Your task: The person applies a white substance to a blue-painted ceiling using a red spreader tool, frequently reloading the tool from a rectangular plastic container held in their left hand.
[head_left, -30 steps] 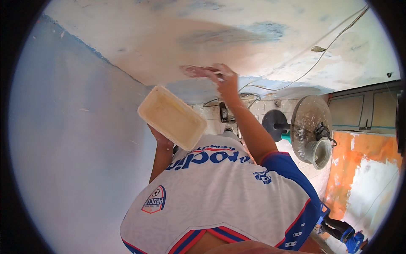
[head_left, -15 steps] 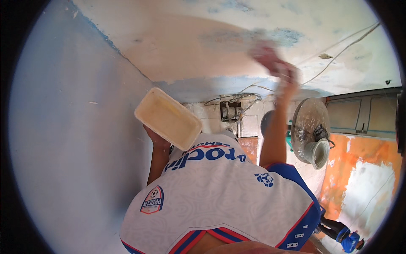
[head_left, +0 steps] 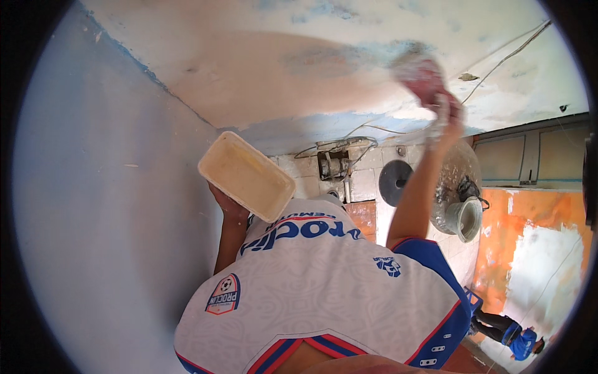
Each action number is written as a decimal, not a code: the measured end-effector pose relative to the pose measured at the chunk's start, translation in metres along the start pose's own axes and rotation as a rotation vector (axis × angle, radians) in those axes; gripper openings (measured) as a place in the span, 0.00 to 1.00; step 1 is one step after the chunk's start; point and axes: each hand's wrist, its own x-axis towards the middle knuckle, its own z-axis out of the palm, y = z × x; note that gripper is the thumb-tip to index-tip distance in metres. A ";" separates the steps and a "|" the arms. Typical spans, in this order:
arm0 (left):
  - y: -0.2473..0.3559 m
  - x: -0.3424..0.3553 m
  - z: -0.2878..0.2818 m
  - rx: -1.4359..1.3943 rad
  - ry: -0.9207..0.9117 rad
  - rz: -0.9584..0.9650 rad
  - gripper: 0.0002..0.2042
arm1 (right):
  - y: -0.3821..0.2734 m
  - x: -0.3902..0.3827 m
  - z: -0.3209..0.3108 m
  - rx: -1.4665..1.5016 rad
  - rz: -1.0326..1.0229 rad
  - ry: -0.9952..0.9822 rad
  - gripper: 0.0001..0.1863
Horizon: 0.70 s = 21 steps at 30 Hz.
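Sweeping rightward across the ceiling from its earlier central spot: right hand clenched on a reddish float, extending the fresh coat; left hand gripping the cream tray, left.

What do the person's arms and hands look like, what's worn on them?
Both forearms are bare, no gloves or watch visible. The left hand and right hand emerge from a short-sleeved white jersey with blue sleeve panel, red trim and a round badge.
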 end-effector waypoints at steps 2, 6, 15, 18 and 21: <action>-0.001 0.002 0.006 0.028 0.000 0.007 0.30 | -0.004 -0.056 0.058 0.010 0.067 -0.288 0.13; 0.000 0.006 0.008 0.069 -0.006 -0.014 0.32 | -0.025 -0.122 0.152 -0.079 -0.052 -0.582 0.13; 0.001 0.006 0.000 0.013 -0.001 -0.001 0.34 | 0.002 0.046 -0.023 0.049 -0.128 0.116 0.11; -0.001 0.002 0.000 0.020 0.034 0.021 0.34 | -0.033 -0.021 0.042 0.011 0.047 -0.068 0.10; 0.000 0.009 0.026 0.013 0.010 0.003 0.34 | -0.040 -0.093 0.125 0.086 -0.141 -0.565 0.11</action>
